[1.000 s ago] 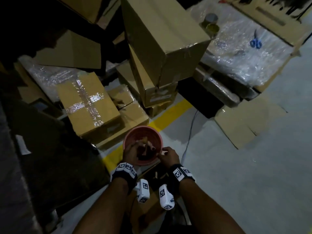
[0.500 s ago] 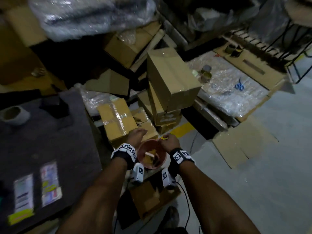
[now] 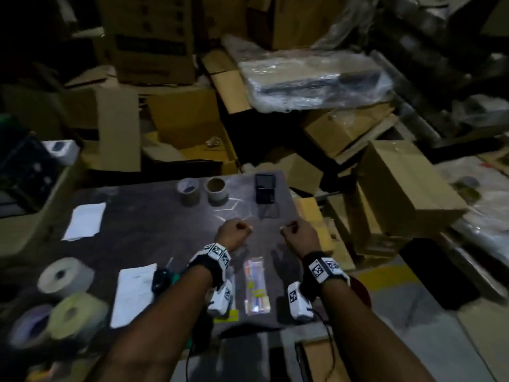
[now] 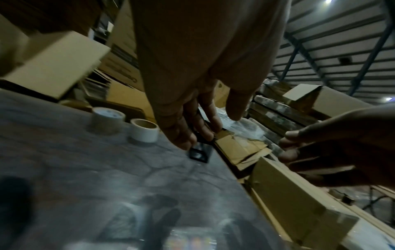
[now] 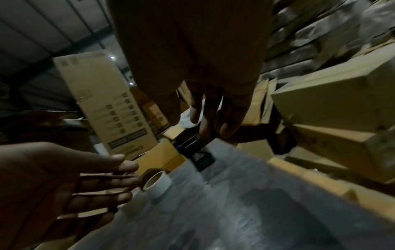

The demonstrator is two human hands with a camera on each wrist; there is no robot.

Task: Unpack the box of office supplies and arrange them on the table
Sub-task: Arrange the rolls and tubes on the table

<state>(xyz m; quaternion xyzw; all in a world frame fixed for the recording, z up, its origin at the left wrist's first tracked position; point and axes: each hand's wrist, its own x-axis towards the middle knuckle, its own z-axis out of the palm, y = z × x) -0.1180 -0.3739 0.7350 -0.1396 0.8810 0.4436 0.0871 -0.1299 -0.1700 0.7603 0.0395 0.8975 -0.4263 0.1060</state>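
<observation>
Both hands are hovering over the dark counter (image 3: 132, 224) — left hand (image 3: 232, 233) and right hand (image 3: 298, 235) loosely curled, each grip holding nothing. The clear pen packet (image 3: 256, 285) is lying between the wrists, long axis pointing away.

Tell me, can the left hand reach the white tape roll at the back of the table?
Probably yes. The left hand hovers near the white tape roll, and nothing stands on the table between them.
</observation>
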